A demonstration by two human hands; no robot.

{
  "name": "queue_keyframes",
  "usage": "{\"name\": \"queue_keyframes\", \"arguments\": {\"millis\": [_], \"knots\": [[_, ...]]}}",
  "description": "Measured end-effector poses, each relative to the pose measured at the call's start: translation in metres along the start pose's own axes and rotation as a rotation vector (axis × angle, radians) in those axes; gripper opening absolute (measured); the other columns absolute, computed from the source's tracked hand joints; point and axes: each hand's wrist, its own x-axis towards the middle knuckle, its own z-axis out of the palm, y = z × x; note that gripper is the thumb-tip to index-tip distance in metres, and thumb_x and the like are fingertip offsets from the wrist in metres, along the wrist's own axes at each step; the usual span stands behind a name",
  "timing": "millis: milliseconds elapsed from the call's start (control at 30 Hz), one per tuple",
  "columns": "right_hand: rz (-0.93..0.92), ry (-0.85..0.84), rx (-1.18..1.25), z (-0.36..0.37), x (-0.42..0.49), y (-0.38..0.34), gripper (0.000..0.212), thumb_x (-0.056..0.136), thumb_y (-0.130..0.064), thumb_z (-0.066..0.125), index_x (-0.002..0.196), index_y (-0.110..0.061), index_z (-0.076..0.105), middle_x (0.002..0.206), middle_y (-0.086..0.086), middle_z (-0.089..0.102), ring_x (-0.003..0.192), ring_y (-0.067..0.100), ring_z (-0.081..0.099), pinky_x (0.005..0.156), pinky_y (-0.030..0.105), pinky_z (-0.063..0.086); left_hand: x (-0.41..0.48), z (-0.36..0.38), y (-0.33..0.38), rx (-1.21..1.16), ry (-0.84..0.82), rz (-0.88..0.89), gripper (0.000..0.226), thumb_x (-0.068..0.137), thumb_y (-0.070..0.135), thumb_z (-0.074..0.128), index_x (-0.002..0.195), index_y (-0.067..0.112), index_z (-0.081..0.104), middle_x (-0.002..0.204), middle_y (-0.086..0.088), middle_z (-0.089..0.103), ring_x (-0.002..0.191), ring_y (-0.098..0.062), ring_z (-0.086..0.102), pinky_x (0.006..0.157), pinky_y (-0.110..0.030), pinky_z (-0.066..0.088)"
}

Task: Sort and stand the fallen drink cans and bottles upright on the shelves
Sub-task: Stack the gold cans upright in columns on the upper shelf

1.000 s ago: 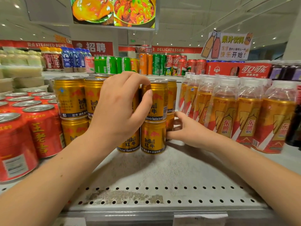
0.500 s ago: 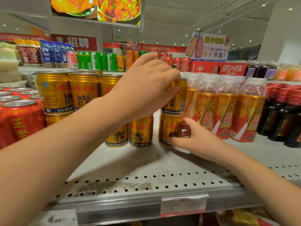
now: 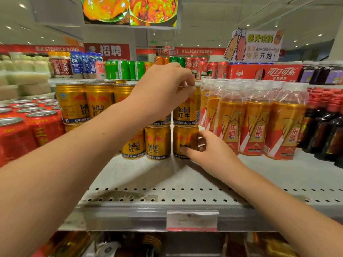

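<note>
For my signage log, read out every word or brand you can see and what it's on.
"RedBull 红牛": gold cans
"东鹏": orange bottles
"可口可乐": red case
"DELICATESSEN": red banner
"STEAMED BUNS": left red banner
"招聘": red sign
"快乐开始!": hanging juice sign
Shelf price tag: blurred, unreadable

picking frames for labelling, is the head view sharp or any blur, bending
Head view: wide-angle stretch at the edges; the upper Red Bull can in the left hand reads clearly, the lower Red Bull can in the right hand is smeared; soft shadows on the shelf.
</note>
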Motion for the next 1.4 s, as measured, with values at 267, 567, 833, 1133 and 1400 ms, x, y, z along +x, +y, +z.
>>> {"name": "queue_keyframes", "arguments": {"millis": [267,567,833,1133,1400], "knots": [[-0.016,0.002,0.033,0.000,0.001,0.003,0.060,0.077,-0.064,0.074,0.126,-0.034,0.056,0.104,-0.021,0.064,0.089,-0.004,0.062,0.064,0.020,0.046,-0.029,-0.005,0.005,0.026,0.128,0.006,0.033,0.104,0.032,0.055,0.134,0.019,0.061,0.129,-0.001,0.059,0.117,-0.018,0.055,0.100,-0.034,0.045],[-0.020,-0.009,0.049,0.003,0.004,0.008,0.056,0.078,-0.061,0.074,0.124,-0.036,0.056,0.103,-0.021,0.065,0.090,-0.002,0.063,0.070,0.025,0.053,-0.145,0.018,-0.019,-0.125,-0.200,-0.230,0.013,0.099,0.031,0.054,0.105,0.034,0.066,0.092,0.022,0.066,0.085,0.001,0.060,0.072,-0.033,0.055],[-0.022,-0.003,0.085,0.003,0.000,0.010,0.055,0.079,-0.060,0.075,0.126,-0.037,0.055,0.099,-0.024,0.065,0.086,-0.006,0.063,0.063,0.017,0.047,-0.146,0.032,-0.027,-0.241,-0.290,-0.335,0.006,0.100,0.036,0.059,0.101,0.036,0.065,0.093,0.023,0.067,0.089,0.005,0.060,0.076,-0.022,0.053],[-0.020,-0.019,0.021,0.000,-0.007,0.001,0.056,0.083,-0.058,0.072,0.131,-0.035,0.055,0.104,-0.022,0.065,0.093,-0.004,0.063,0.066,0.018,0.047,-0.145,0.033,-0.031,-0.234,-0.320,-0.357,0.012,0.101,0.031,0.060,0.106,0.035,0.070,0.100,0.023,0.068,0.093,0.004,0.061,0.081,-0.019,0.051],[-0.031,0.152,-0.248,-0.020,-0.065,-0.007,0.051,0.091,-0.055,0.057,0.137,-0.034,0.052,0.128,-0.015,0.061,0.109,0.003,0.059,0.084,0.031,0.054,-0.172,0.005,-0.034,-0.215,-0.362,-0.323,0.016,0.102,0.043,0.052,0.105,0.037,0.066,0.098,0.022,0.065,0.088,0.005,0.058,0.075,-0.023,0.051]]}}
